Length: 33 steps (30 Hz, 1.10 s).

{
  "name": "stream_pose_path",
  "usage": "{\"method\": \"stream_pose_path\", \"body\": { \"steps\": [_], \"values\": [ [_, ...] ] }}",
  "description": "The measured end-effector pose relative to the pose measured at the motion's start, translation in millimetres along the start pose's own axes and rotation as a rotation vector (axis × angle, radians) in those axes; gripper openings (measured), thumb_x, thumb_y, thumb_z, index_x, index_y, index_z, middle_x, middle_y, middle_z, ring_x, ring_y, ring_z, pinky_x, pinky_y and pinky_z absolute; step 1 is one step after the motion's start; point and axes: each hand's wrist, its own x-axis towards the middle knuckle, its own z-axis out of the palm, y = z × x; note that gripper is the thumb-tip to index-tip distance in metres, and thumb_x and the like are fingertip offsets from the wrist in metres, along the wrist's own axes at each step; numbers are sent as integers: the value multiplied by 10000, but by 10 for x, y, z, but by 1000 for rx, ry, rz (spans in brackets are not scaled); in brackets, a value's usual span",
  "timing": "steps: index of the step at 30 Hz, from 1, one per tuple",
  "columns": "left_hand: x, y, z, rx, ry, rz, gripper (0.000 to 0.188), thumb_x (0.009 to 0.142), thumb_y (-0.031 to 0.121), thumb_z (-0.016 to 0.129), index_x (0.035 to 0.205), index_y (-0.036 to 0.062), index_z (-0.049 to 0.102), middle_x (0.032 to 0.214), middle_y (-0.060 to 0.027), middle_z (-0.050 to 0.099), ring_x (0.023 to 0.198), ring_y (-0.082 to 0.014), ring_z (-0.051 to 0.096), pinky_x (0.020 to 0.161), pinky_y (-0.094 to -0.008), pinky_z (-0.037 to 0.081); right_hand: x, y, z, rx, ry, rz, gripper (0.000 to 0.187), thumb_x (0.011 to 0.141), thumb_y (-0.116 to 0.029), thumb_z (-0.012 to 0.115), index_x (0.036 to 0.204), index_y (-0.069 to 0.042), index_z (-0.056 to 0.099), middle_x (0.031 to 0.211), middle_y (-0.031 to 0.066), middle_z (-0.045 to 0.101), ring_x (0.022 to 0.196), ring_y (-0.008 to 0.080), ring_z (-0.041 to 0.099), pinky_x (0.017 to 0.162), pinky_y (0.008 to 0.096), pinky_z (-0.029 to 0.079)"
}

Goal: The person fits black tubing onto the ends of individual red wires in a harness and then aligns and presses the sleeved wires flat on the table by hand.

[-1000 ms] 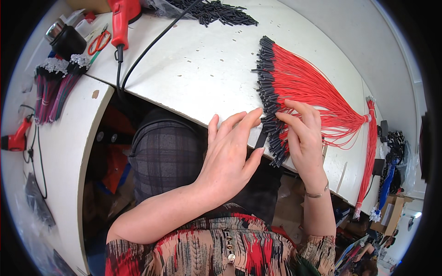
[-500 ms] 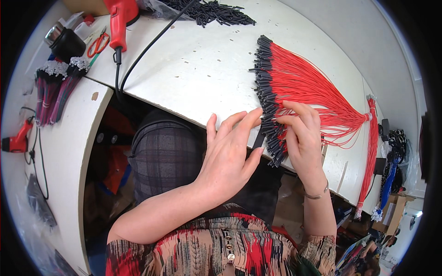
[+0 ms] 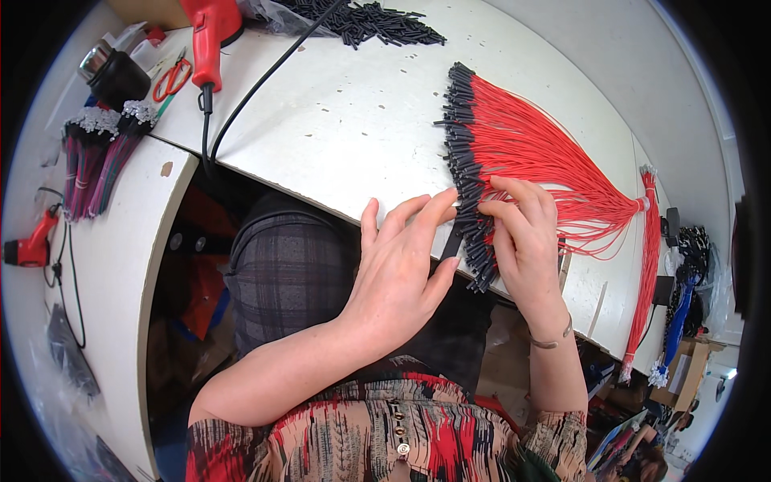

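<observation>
A fan of thin red wires [image 3: 538, 140] lies on the white table, gathered at its right end by a tie. Short black sleeves [image 3: 459, 145] cover the wire ends along the left side. My left hand [image 3: 393, 269] is open at the table's near edge, its fingers spread and the index fingertip touching the sleeve ends. Below that fingertip a dark flat strip [image 3: 452, 243] shows. Over the nearer part of the fan, my right hand [image 3: 526, 237] has its fingers curled into a pinch on a red wire beside the sleeves; the exact grip is partly hidden.
A red heat gun [image 3: 206, 52] with a black cord lies at the far left, near orange-handled scissors [image 3: 172, 79]. Loose black sleeves [image 3: 369, 22] are heaped at the back. Wire bundles [image 3: 92, 169] with white ends lie left; another red bundle [image 3: 646, 265] hangs over the right edge.
My right fingers have shifted slightly left, closer to the black sleeves, and look more closed. The left hand stays in place.
</observation>
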Motion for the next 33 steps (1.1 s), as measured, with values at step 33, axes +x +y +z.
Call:
{"method": "stream_pose_path", "body": {
  "steps": [33],
  "values": [
    [8,5,20,-12,20,-14,713,935,88,696,1565,97,360,1396,-65,633,1426,-282,442,1238,-638,110,26,2,10,-45,10,-38,268,760,87,670,992,-44,704,1255,115,655,1232,344,563,1069,500,427]
  ]
}}
